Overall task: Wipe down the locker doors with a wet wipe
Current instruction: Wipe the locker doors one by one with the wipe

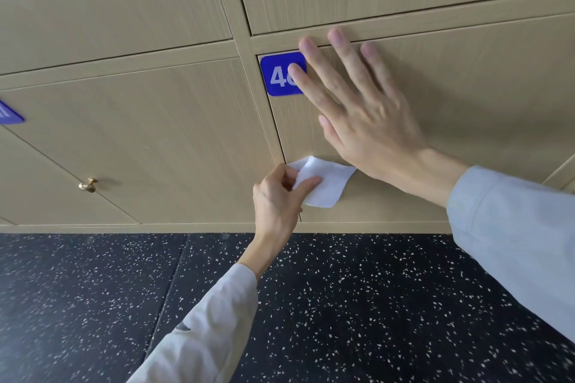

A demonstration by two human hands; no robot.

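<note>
A white wet wipe (323,182) lies against the lower left part of a beige wood-grain locker door (466,96). My left hand (278,199) pinches the wipe's left edge between thumb and fingers, close to the door's left seam. My right hand (357,102) lies flat on the same door above the wipe, fingers straight and spread. Its fingertips partly cover a blue number plate (280,74) in the door's upper left corner. The wipe's right corner is hidden under my right palm.
More beige locker doors surround this one; the door to the left (140,140) has a small brass knob (88,185). Another blue plate (9,113) shows at the left edge. Below the lockers runs a black speckled floor (93,305).
</note>
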